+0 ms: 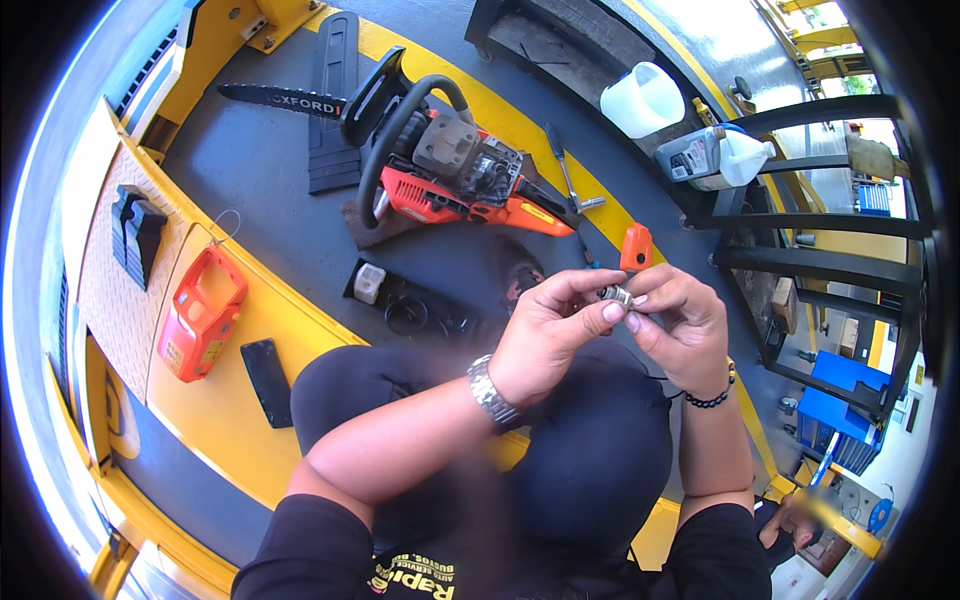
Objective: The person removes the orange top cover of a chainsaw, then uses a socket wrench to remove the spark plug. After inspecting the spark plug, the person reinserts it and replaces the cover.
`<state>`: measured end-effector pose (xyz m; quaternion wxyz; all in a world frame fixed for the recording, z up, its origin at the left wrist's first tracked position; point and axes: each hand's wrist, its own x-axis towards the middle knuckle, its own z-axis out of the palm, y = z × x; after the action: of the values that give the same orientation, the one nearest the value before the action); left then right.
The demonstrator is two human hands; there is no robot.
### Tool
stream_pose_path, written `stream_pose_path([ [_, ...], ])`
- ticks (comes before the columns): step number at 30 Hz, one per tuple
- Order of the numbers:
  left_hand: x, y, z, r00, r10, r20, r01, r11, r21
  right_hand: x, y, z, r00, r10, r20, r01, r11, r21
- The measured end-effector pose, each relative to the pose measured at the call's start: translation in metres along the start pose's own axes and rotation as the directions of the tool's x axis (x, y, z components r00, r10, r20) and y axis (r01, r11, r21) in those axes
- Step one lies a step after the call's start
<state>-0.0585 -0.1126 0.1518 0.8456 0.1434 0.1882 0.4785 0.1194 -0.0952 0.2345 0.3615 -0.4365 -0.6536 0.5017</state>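
Note:
Between the fingertips of both hands is a small metal spark plug [617,296], held up above my knees. My left hand [556,328] is closed, pinching its left end with thumb and forefinger. On the other end, my right hand [682,322] grips with thumb and fingers, partly hiding it. Just beyond the hands shows a small orange plastic piece [636,246]. Farther off on the dark floor lies an orange chainsaw [440,175], its top cover off and the engine exposed, the bar pointing left. A long-handled socket wrench [568,172] lies to its right.
On the yellow bench at left are an orange cover [203,318], a phone [266,382] and a black plastic part [138,236]. A black tray [440,322] holds a white block. A white container [643,102] and grey jug [690,158] stand far right. A co-worker [785,525] appears lower right.

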Motion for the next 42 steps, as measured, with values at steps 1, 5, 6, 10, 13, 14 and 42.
stream_pose_path([
  [1, 0.004, -0.006, -0.006, 0.999, -0.012, -0.032, 0.01, 0.999, -0.05, 0.003, 0.013, 0.001, 1.0, 0.001, 0.001, -0.001, 1.0, 0.028],
  [5, 0.017, -0.013, -0.027, 0.974, -0.085, -0.211, 0.066, 0.993, -0.096, 0.013, 0.076, 0.006, 0.989, 0.149, -0.024, -0.131, 0.927, 0.351],
  [6, 0.022, -0.019, -0.03, 0.977, -0.02, -0.212, 0.01, 0.999, -0.047, 0.014, 0.093, 0.005, 0.966, 0.257, -0.003, -0.223, 0.843, 0.489],
  [10, 0.04, -0.025, -0.052, 0.964, 0.145, -0.223, -0.031, 0.894, 0.447, 0.023, 0.152, -0.004, 0.877, 0.478, -0.049, -0.377, 0.747, 0.547],
  [13, 0.066, -0.026, -0.106, 0.936, -0.059, -0.347, 0.287, 0.7, 0.655, 0.024, 0.203, -0.024, 0.754, 0.552, -0.356, -0.321, 0.782, 0.534],
  [14, 0.074, -0.019, -0.125, 0.888, -0.169, -0.427, 0.445, 0.548, 0.708, 0.023, 0.219, -0.035, 0.712, 0.553, -0.433, -0.259, 0.779, 0.571],
  [42, 0.04, -0.06, -0.188, 0.378, 0.092, -0.921, 0.809, 0.452, 0.377, 0.003, 0.312, 0.009, 0.82, 0.437, 0.37, -0.495, 0.866, 0.073],
])
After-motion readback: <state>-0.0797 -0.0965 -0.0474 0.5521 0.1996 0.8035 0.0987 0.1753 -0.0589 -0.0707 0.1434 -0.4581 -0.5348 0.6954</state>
